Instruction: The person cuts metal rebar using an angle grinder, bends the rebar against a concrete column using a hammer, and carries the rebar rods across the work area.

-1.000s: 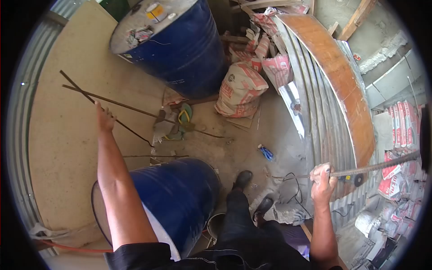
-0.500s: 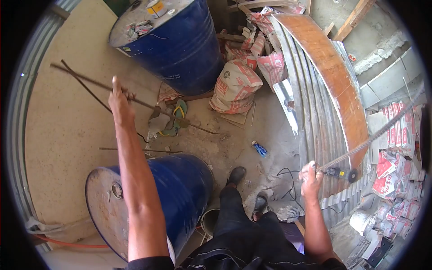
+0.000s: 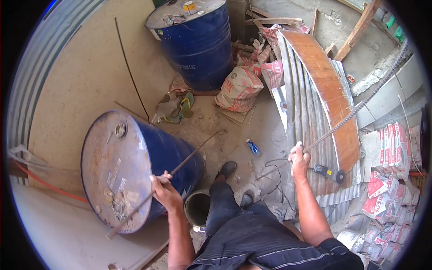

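My left hand (image 3: 165, 191) is closed around a thin steel rod (image 3: 188, 159). This rod slants past the top of the near blue drum (image 3: 118, 150), its far end toward the floor. Out to the right, my right hand (image 3: 299, 161) grips a ribbed rebar (image 3: 348, 118), which reaches up to the far right; its thinner-looking lower end points down near my feet. Below that hand an angle grinder (image 3: 322, 170) lies on corrugated metal sheets (image 3: 308, 103). Another thin dark rod (image 3: 129, 67) leans against the left wall.
A second blue drum (image 3: 198, 56) stands at the back, with a full cement sack (image 3: 238, 89) beside it. Slippers (image 3: 185, 105) and a blue bottle (image 3: 253, 146) lie on the floor. By my legs is a bucket (image 3: 197, 209). Cement bags (image 3: 391, 148) are stacked at right.
My left hand has come down and toward my body with its rod, from near the wall to beside the near drum. My right hand has risen slightly leftward, still holding the rebar.
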### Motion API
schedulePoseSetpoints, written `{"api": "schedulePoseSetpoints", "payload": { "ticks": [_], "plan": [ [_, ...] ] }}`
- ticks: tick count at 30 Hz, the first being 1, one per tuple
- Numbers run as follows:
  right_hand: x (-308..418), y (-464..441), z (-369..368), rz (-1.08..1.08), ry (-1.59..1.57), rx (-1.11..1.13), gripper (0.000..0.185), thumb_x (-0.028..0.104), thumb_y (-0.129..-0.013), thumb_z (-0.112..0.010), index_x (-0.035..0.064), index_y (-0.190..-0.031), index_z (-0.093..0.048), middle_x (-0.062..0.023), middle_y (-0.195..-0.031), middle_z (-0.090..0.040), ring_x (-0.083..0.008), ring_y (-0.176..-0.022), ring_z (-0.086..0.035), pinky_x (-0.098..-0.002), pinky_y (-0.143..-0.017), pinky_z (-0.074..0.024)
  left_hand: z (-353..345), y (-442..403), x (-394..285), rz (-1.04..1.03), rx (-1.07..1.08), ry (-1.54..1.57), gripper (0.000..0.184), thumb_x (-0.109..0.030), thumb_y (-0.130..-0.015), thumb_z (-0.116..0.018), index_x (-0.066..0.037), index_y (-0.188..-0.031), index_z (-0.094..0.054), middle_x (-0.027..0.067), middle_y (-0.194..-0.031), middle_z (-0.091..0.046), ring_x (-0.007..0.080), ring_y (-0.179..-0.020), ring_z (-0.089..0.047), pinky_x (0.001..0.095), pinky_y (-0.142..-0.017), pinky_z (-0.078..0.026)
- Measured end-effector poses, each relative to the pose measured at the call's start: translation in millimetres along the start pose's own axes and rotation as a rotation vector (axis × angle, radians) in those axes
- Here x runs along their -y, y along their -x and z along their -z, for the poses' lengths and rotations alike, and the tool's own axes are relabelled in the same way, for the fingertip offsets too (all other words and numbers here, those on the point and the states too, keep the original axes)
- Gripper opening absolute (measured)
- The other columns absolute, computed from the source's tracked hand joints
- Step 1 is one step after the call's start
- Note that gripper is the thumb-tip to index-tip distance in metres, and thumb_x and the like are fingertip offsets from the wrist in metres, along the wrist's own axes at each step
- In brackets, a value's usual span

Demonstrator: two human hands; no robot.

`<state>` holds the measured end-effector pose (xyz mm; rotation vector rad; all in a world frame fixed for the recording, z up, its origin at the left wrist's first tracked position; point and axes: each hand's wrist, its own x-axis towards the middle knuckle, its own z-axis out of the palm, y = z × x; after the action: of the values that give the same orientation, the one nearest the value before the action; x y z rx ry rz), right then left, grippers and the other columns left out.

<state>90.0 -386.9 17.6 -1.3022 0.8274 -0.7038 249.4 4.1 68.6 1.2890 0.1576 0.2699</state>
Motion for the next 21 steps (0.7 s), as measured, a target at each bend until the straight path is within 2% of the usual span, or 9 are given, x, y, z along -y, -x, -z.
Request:
{"api": "schedulePoseSetpoints", "payload": {
  "ticks": [5, 8, 11, 13, 14, 15, 16, 18, 21],
  "plan": [
    [-3.2, 25.8, 4.6, 0.053, 0.012, 0.037, 0.039, 0.035, -0.103, -0.055, 0.0056, -0.077, -0.055, 0.0006, -0.065, -0.049, -0.0068, -0.052, -0.044, -0.0248, -0.047, -0.0352, 53.6, 99.6, 2.4, 0.102, 0.054, -0.081, 0.043, -0.031, -0.107, -0.043, -0.001, -0.079, -0.055, 0.0093, -0.085, -0.059, 0.0238, -0.100, -0.060, 0.0404, -0.099, -0.041],
    [2.9, 40.1, -1.0, 0.048, 0.069, 0.094, 0.040, 0.036, -0.101, -0.058, 0.0074, -0.075, -0.056, 0.0035, -0.060, -0.047, -0.0062, -0.051, -0.045, -0.0244, -0.047, -0.0346, 103.2, 148.1, 8.5, 0.098, 0.224, -0.196, 0.040, -0.027, -0.108, -0.041, 0.000, -0.087, -0.061, 0.0095, -0.092, -0.062, 0.0223, -0.114, -0.058, 0.0366, -0.105, -0.037],
    [0.9, 55.5, -2.3, 0.101, 0.084, 0.127, 0.040, 0.037, -0.101, -0.059, 0.0069, -0.075, -0.057, 0.0043, -0.058, -0.046, -0.0059, -0.051, -0.044, -0.0242, -0.048, -0.0343, 149.7, 193.9, 25.1, 0.217, 0.192, -0.240, 0.040, -0.032, -0.105, -0.049, 0.002, -0.099, -0.068, 0.0051, -0.092, -0.061, 0.0162, -0.100, -0.057, 0.0355, -0.100, -0.040],
    [1.3, 65.3, 3.2, 0.086, 0.094, 0.121, 0.041, 0.038, -0.100, -0.060, 0.0060, -0.075, -0.058, 0.0050, -0.059, -0.046, -0.0051, -0.052, -0.042, -0.0241, -0.049, -0.0331, 154.6, 185.7, 24.7, 0.237, 0.253, -0.299, 0.040, -0.033, -0.105, -0.049, 0.002, -0.106, -0.068, 0.0056, -0.092, -0.062, 0.0178, -0.104, -0.057, 0.0357, -0.101, -0.040],
    [0.5, 68.7, 6.3, 0.097, 0.107, 0.149, 0.042, 0.038, -0.100, -0.060, 0.0056, -0.074, -0.058, 0.0053, -0.059, -0.045, -0.0047, -0.053, -0.041, -0.0242, -0.049, -0.0325, 151.7, 181.3, 19.6, 0.264, 0.299, -0.360, 0.042, -0.033, -0.105, -0.049, 0.002, -0.113, -0.069, 0.0060, -0.093, -0.064, 0.0194, -0.107, -0.058, 0.0359, -0.101, -0.040],
    [0.9, 70.0, 8.5, 0.111, 0.120, 0.180, 0.042, 0.039, -0.100, -0.060, 0.0051, -0.074, -0.059, 0.0056, -0.060, -0.045, -0.0044, -0.054, -0.041, -0.0244, -0.049, -0.0320, 115.1, 162.1, -8.6, 0.192, 0.328, -0.460, 0.039, -0.032, -0.105, -0.050, 0.001, -0.111, -0.069, 0.0065, -0.093, -0.066, 0.0160, -0.098, -0.059, 0.0342, -0.096, -0.043],
    [5.0, 72.3, 12.0, 0.114, 0.150, 0.207, 0.043, 0.041, -0.100, -0.059, 0.0063, -0.076, -0.056, 0.0017, -0.064, -0.051, -0.0068, -0.052, -0.047, -0.0245, -0.048, -0.0369, 91.2, 136.9, -19.8, 0.153, 0.378, -0.456, 0.038, -0.030, -0.105, -0.049, 0.002, -0.105, -0.070, 0.0069, -0.094, -0.068, 0.0160, -0.094, -0.060, 0.0337, -0.093, -0.044],
    [7.2, 74.8, 15.9, 0.121, 0.145, 0.187, 0.043, 0.041, -0.100, -0.058, 0.0061, -0.075, -0.056, 0.0017, -0.063, -0.051, -0.0067, -0.052, -0.047, -0.0245, -0.048, -0.0367, 42.3, 90.2, -26.5, 0.110, 0.369, -0.367, 0.040, -0.027, -0.105, -0.048, 0.003, -0.090, -0.070, 0.0070, -0.091, -0.069, 0.0187, -0.093, -0.062, 0.0346, -0.093, -0.045],
    [14.2, 77.3, 20.5, 0.102, 0.143, 0.141, 0.045, 0.042, -0.101, -0.058, 0.0060, -0.074, -0.056, 0.0019, -0.062, -0.049, -0.0067, -0.053, -0.046, -0.0245, -0.048, -0.0360, -33.4, 14.4, -30.9, 0.054, 0.513, -0.398, 0.043, -0.030, -0.105, -0.049, 0.003, -0.088, -0.070, 0.0082, -0.087, -0.070, 0.0178, -0.088, -0.063, 0.0335, -0.087, -0.046]
  ]
}}
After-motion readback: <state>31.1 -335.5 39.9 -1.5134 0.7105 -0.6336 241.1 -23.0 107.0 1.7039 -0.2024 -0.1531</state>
